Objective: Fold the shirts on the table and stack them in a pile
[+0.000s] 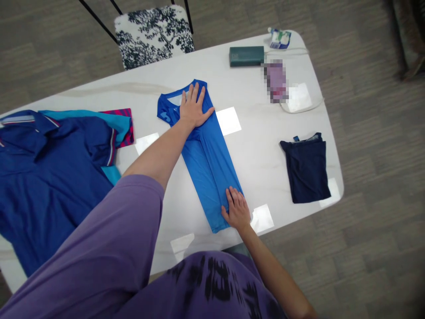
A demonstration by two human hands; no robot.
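Note:
A bright blue shirt (207,170) lies on the white table, folded lengthwise into a long narrow strip, its collar end pointing away from me. My left hand (194,107) rests flat on it just below the neckline, fingers spread. Near the hem my right hand (237,207) presses on the shirt's right edge, palm down with the fingers stretched out. Neither hand grips the cloth. The shirt's underside is hidden.
On the left, a navy polo shirt (63,164) overlies turquoise and red-patterned garments. A folded dark navy garment (307,170) lies at the right. Farther back are a green box-shaped device (246,56), a pixelated purple object (276,81), a small carton (280,39) and white cables. A patterned chair (154,35) stands beyond the table (259,146).

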